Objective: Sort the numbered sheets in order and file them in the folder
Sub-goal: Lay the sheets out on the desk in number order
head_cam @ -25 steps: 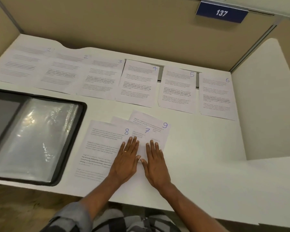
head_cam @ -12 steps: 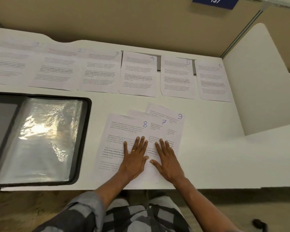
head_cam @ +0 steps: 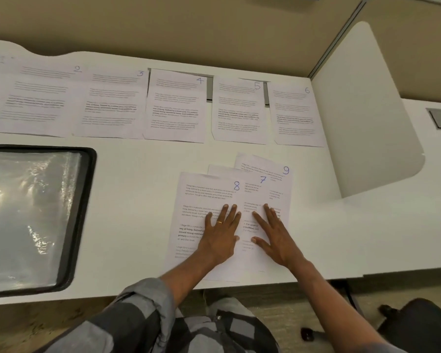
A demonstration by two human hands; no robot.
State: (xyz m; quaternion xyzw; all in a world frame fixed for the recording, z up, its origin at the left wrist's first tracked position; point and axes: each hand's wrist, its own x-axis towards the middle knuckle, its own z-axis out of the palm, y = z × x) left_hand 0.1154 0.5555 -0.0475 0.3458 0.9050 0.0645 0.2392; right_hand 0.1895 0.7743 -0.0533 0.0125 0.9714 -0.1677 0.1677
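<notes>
Sheets numbered 1 to 6 lie in a row along the back of the desk, from sheet 2 [head_cam: 38, 100] and sheet 3 [head_cam: 112, 105] to sheet 4 [head_cam: 176, 105], sheet 5 [head_cam: 239, 110] and sheet 6 [head_cam: 295, 113]; sheet 1 is cut off at the left edge. In front lies a fanned pile: sheet 8 [head_cam: 201, 194] on top, sheet 7 [head_cam: 255, 189] under it, sheet 9 [head_cam: 278, 171] lowest. My left hand [head_cam: 220, 233] rests flat on sheet 8. My right hand [head_cam: 274, 235] rests flat on sheet 7. The black folder [head_cam: 87, 200] lies open at the left, showing a clear sleeve.
A white divider panel [head_cam: 362, 110] stands at the right end of the desk [head_cam: 138, 169]. A beige partition wall [head_cam: 189, 26] runs behind the row of sheets. A dark chair base [head_cam: 418, 324] shows on the floor at the lower right.
The camera has tilted down and to the left. My right hand's fingers have spread wider on sheet 7. The pile and the row of sheets lie as before.
</notes>
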